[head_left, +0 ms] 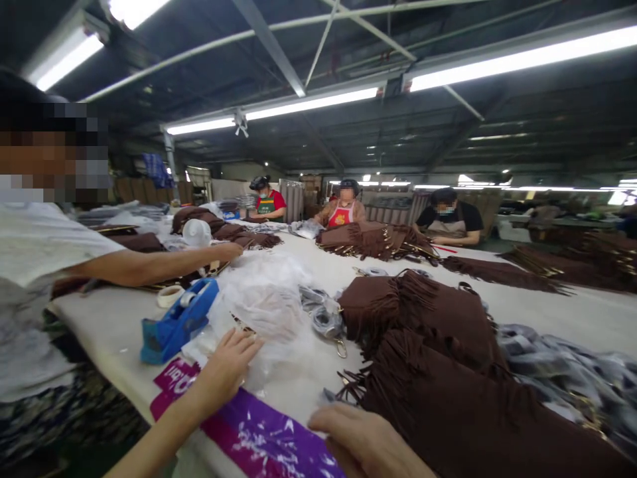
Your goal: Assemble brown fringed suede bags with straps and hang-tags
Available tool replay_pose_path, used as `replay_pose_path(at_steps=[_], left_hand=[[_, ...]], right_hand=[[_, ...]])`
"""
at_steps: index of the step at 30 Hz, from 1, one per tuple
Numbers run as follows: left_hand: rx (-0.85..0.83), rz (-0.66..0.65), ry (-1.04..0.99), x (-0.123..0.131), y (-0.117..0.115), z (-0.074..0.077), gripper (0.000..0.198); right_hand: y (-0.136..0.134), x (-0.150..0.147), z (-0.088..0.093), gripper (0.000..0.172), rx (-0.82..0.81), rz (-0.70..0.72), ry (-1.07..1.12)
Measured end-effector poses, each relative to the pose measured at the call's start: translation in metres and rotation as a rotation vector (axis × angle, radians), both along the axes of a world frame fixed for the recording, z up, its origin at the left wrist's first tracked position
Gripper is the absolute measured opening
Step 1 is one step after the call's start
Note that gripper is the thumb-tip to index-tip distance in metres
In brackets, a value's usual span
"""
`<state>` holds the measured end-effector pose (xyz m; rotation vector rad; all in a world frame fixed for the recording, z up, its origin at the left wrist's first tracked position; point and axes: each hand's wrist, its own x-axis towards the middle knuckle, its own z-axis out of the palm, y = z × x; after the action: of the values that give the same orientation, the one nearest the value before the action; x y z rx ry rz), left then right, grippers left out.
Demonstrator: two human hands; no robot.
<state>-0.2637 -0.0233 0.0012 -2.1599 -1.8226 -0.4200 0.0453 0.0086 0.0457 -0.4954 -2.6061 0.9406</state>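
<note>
My left hand lies on the near edge of a heap of clear plastic bags, fingers stretched forward and holding nothing. My right hand rests low in the frame between a purple printed plastic bag and a pile of brown fringed suede bags. Only its back shows and its fingers are hidden. A blue tape dispenser stands just left of my left hand. Small bagged metal clasps lie between the clear bags and the brown pile.
A co-worker in a white shirt at left reaches an arm across the white table. A tape roll lies by the dispenser. Grey wrapped items lie at right. More brown bags and three seated workers are at the far side.
</note>
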Motion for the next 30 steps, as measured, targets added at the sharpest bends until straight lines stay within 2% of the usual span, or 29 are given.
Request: replay_pose_path(at_steps=[2, 4, 8, 11, 15, 19, 22, 26, 30], left_hand=[[0.036, 0.030, -0.035, -0.007, 0.002, -0.006, 0.039], [0.092, 0.025, -0.114, -0.012, 0.002, -0.006, 0.026], [0.247, -0.001, -0.252, -0.010, -0.005, -0.001, 0.025], [0.260, -0.070, -0.264, 0.001, -0.012, -0.006, 0.030], [0.070, -0.192, -0.354, 0.011, -0.017, -0.022, 0.033], [-0.048, -0.148, -0.418, 0.008, -0.015, -0.030, 0.049], [-0.131, -0.118, -0.458, 0.005, -0.012, -0.027, 0.052], [-0.195, -0.070, -0.465, 0.008, -0.005, -0.017, 0.051], [-0.228, -0.059, -0.442, 0.015, 0.006, -0.011, 0.050]], right_hand=[[0.006, -0.037, -0.002, 0.030, 0.054, 0.055, -0.003], [0.013, -0.068, -0.012, 0.028, 0.109, -0.010, -0.047], [0.029, -0.110, -0.036, 0.021, 0.161, -0.254, -0.150], [0.037, -0.127, -0.046, 0.014, 0.134, -0.321, -0.180], [0.035, -0.134, -0.051, 0.012, 0.160, -0.341, -0.216], [0.041, -0.129, -0.054, 0.025, 0.217, -0.393, -0.189], [0.053, -0.121, -0.055, 0.029, 0.272, -0.452, -0.180], [0.060, -0.119, -0.054, 0.027, 0.292, -0.388, -0.211], [0.057, -0.125, -0.057, 0.025, 0.244, -0.356, -0.209]])
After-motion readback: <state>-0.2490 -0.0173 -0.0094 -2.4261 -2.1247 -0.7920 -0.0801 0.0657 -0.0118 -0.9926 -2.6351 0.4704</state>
